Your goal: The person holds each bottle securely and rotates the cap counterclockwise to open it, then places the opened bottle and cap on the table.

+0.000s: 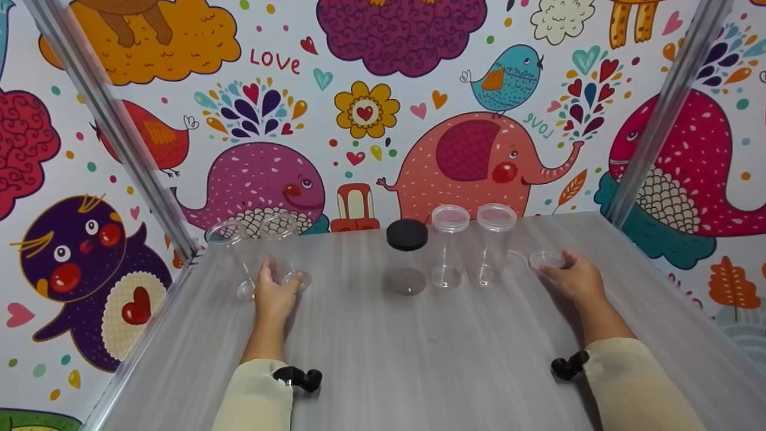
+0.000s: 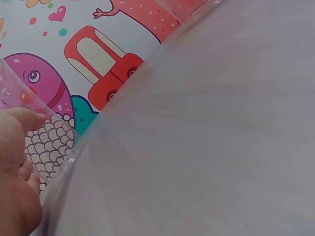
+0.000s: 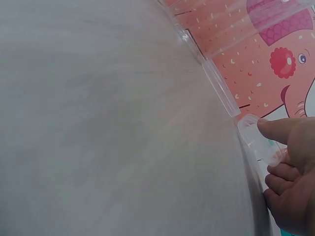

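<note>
Two clear plastic pieces in hand. First, a tall clear jar (image 1: pixel 287 248) at left: it sits between thumb and fingers of the left grip (image 1: pixel 276 293), which is partly closed round the lower body; rim well above the knuckles. I cannot tell whether its base bears fully on the bench (image 1: pixel 383 347). Second, a shallow clear lid (image 1: pixel 546 258) at right: pinched at its edge by the right grip (image 1: pixel 579 276), thumb on the near face, the lid projecting inward past the fingertips.

Just left of the left grip, another clear jar (image 1: pixel 238 257). Inward of the held lid, a loose clear lid (image 1: pixel 513 261) lies on the bench, near a row of three upright jars: two clear-topped jars (image 1: pixel 497 245) and, nearest centre, a black-lidded jar (image 1: pixel 407 257).

Pale sleeves (image 1: pixel 251 398), each with a black wrist fitting (image 1: pixel 299 378). Behind, a wall (image 1: pixel 281 30) printed with cartoon animals.
</note>
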Demonstrator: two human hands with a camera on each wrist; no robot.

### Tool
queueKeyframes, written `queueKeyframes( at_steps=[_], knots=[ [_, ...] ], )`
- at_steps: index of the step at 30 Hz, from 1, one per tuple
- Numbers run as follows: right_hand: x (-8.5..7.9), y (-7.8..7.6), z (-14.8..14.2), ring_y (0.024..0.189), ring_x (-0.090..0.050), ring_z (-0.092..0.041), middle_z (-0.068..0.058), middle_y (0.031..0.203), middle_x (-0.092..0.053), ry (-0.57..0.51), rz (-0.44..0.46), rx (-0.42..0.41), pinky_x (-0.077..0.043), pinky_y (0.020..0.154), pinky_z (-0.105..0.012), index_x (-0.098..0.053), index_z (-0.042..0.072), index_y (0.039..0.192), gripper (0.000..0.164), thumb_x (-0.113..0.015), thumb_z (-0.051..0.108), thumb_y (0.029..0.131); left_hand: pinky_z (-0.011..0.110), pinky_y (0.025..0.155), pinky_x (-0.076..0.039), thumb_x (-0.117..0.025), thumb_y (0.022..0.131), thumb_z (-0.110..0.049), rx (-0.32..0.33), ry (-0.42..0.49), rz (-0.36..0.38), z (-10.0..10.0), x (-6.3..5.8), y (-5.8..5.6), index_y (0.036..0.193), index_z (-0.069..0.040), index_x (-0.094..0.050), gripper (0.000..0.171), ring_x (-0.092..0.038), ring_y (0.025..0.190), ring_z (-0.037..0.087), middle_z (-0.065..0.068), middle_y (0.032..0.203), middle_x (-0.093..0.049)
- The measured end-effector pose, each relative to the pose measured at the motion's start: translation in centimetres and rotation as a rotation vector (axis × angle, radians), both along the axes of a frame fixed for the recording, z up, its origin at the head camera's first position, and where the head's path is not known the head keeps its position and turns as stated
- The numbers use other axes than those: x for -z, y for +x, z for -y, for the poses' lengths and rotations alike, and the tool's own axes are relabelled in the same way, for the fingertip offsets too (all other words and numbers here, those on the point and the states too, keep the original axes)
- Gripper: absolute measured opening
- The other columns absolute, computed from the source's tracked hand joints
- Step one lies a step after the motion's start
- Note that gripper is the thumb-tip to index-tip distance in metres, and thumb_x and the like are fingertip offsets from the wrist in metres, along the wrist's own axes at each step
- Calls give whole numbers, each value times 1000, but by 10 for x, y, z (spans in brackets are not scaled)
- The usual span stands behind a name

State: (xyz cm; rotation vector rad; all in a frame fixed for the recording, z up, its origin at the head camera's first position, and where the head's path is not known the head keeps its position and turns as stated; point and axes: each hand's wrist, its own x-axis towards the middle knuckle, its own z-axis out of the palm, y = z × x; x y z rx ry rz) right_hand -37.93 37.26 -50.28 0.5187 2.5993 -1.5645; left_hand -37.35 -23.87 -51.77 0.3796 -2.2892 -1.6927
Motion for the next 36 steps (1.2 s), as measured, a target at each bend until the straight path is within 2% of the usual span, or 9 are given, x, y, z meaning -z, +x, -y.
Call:
queueKeyframes(
  at_steps=[7,11,16,20,23,29,31,33,36],
  knots=[
    [0,-3,1,157,-33,-52,-29,175,-22,136,27,-64,-27,129,-67,-12,2,170,98,-72,41,103,46,138,-18,-69,99,-17,-8,-24,-39,1,4,-2,170,-2,-19,88,-22,167,36,20,178,-25],
    [-1,-7,2,157,-30,-54,-32,173,-22,205,43,-89,-26,128,-69,-15,-3,169,95,-71,38,103,46,138,-18,-67,100,-16,-16,-44,-52,0,4,-2,169,1,-21,85,-22,167,38,23,176,-26],
    [-1,-7,3,158,-28,-56,-34,172,-23,254,36,-100,-26,128,-69,-17,-4,168,93,-69,39,104,46,139,-15,-67,101,-18,-31,-31,-56,-2,-1,-1,171,-4,-14,90,-17,168,36,19,179,-21],
    [-1,-5,3,159,-26,-55,-32,174,-19,227,45,-88,-26,129,-68,-14,-1,169,97,-68,46,104,46,139,-14,-71,101,-20,-67,26,-90,-5,-7,1,173,-12,-12,94,-15,169,32,12,181,-18],
    [-4,-2,5,161,-24,-53,-28,176,-17,171,48,-59,-27,129,-67,-11,5,171,98,-65,52,104,46,138,-19,-75,99,-21,-108,67,-159,-11,-11,2,172,-12,-20,92,-21,168,32,11,180,-24],
    [-17,7,12,166,-14,-48,-19,181,-10,104,-10,-9,-25,129,-70,-11,16,173,100,-62,64,101,47,135,-28,-83,94,-22,-236,64,-313,-19,-19,5,166,-10,-36,87,-36,161,31,14,171,-41],
    [-21,9,14,167,-10,-46,-15,182,-8,80,-35,-2,-23,129,-70,-12,19,173,103,-63,68,99,50,133,-33,-83,93,-23,-261,59,-365,-22,-22,7,164,-10,-39,84,-40,157,30,13,167,-45],
    [-24,11,16,168,-9,-43,-11,182,-8,62,-52,-4,-23,130,-69,-12,22,173,106,-64,72,96,51,126,-40,-84,92,-22,-277,53,-426,-26,-25,9,161,-10,-44,80,-45,148,29,12,160,-49],
    [-26,12,19,169,-8,-40,-7,183,-8,35,-64,-25,-23,131,-67,-12,23,174,109,-62,78,93,46,108,-47,-86,90,-20,-282,27,-514,-34,-30,11,153,-8,-52,72,-50,131,25,10,150,-55]
  ],
)
